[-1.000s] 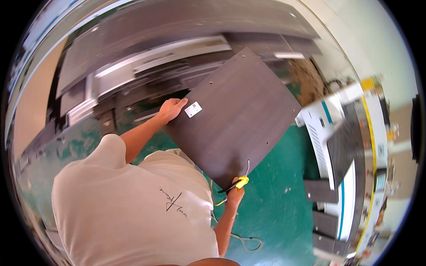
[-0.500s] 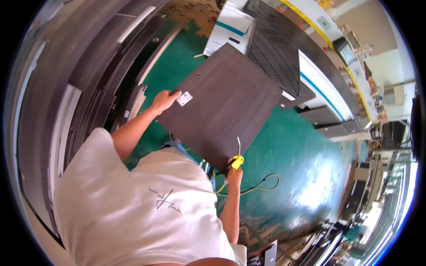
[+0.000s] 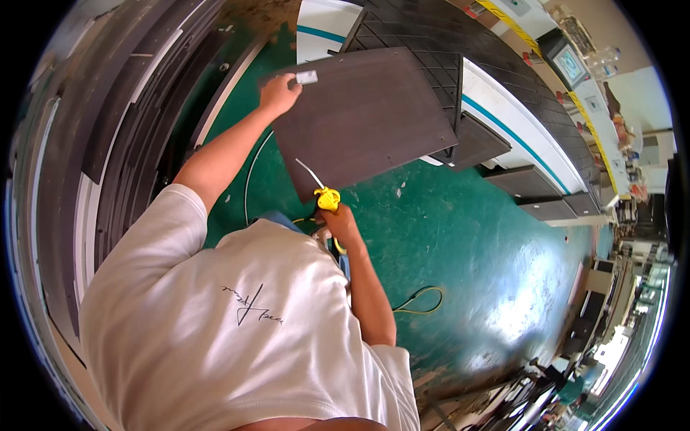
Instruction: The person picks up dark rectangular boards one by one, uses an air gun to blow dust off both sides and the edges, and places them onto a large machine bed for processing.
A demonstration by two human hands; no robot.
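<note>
left hand (image 3: 279,92) grips our dark board (image 3: 363,118) at its corner, right hand (image 3: 338,219) closed on the yellow tool (image 3: 327,198); we should keep the board level.

Small white rect. label (image 3: 307,77) on dark panel (image 3: 366,115) corner; lit screen (image 3: 570,66) top right.

Panel (image 3: 366,118): dark brown, matte, uniform; small white label (image 3: 307,77) at its far corner. Tool (image 3: 327,199): bright yellow body, thin silvery-white nozzle. Hose (image 3: 417,302): yellow, looped on floor. Floor (image 3: 467,244): deep green, glossy, pale glare patches, scattered light specks. Shirt (image 3: 237,323): plain white, small thin dark line motif on the chest. Machine bed (image 3: 460,43): black grid pattern on top; white side with a teal stripe. Stacked boards (image 3: 93,144) on the left: dark grey-brown, pale edges.
</note>
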